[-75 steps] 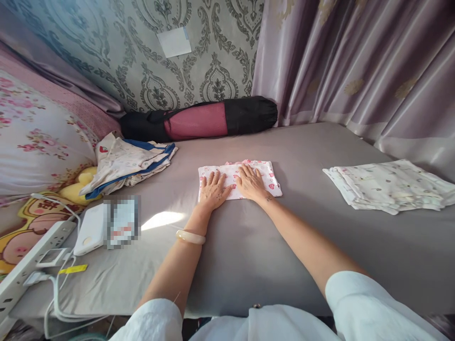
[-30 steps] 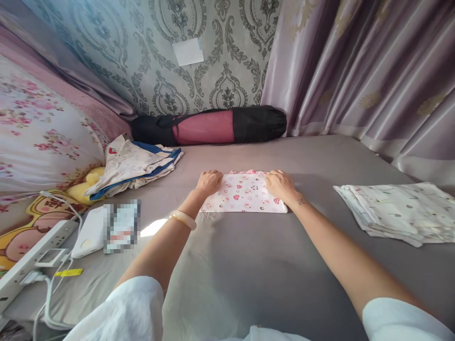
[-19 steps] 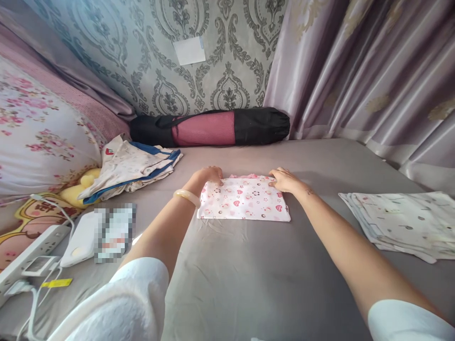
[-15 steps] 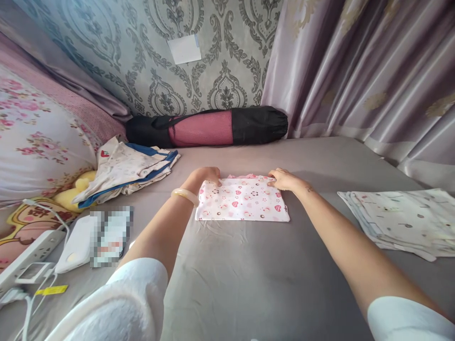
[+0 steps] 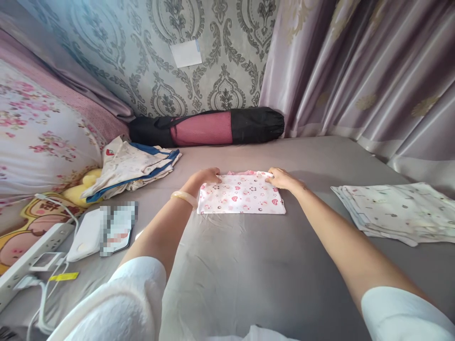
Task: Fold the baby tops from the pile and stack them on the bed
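Note:
A white garment (image 5: 242, 195) with pink hearts and small flowers lies folded into a rectangle in the middle of the grey bed sheet (image 5: 263, 265). Pink trim shows along its far edge. My left hand (image 5: 210, 176) grips the far left corner, thumb on top and the fingers mostly hidden behind the cloth. At the far right corner my right hand (image 5: 279, 179) pinches the fabric in the same way. A pale bangle (image 5: 184, 199) sits on my left wrist.
Folded pale clothes (image 5: 398, 213) lie on the right, and blue-edged clothes (image 5: 135, 166) at left. Behind is a black and pink rolled bag (image 5: 202, 129) against the wall. A power strip (image 5: 35, 255), white power bank (image 5: 85, 234) and blurred phone (image 5: 119, 229) occupy the left.
The view has shifted slightly. Both hands keep hold of the garment's far corners; its right corner is now lifted a little at my right hand.

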The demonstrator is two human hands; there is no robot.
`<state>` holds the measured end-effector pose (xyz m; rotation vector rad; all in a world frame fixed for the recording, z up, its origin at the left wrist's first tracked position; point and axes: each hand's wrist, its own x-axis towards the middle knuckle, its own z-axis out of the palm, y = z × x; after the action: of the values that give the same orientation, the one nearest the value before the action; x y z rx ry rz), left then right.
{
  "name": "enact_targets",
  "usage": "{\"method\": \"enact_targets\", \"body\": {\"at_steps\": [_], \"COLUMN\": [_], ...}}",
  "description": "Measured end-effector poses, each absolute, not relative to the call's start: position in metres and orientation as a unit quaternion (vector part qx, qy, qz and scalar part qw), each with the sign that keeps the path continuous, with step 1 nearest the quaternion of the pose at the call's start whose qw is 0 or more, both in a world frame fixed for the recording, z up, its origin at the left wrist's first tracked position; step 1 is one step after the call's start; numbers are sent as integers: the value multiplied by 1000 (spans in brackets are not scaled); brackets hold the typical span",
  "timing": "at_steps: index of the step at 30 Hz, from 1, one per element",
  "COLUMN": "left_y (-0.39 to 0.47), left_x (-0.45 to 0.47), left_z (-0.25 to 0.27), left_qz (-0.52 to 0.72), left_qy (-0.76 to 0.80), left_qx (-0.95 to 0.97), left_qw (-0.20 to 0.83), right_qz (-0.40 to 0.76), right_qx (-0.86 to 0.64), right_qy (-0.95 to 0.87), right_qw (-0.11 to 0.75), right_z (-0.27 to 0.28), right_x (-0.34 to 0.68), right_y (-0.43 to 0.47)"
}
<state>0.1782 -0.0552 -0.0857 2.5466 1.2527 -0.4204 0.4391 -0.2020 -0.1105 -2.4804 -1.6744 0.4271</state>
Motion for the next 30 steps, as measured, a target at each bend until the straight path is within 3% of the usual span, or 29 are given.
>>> {"method": "enact_targets", "body": {"at_steps": [9, 23, 27, 30], "left_y": [-72, -68, -74, -80], "left_x": [158, 126, 126, 129], "left_z": [-61, -25, -4, 7], "left_qz": [-74, -12, 34, 95], "left_qy": [420, 388, 393, 404], "left_qx": [898, 910, 908, 906], "left_qw": [111, 148, 140, 78], "right_qz": [98, 150, 101, 26], "right_qx": [-810, -741, -732, -735], "right_qy": [-559, -605, -611, -603], "right_qw": [147, 248, 283, 308], "right_z": [-85, -46, -34, -26], "right_x": [433, 443, 450, 449], "right_y": [-220, -242, -241, -240]}}
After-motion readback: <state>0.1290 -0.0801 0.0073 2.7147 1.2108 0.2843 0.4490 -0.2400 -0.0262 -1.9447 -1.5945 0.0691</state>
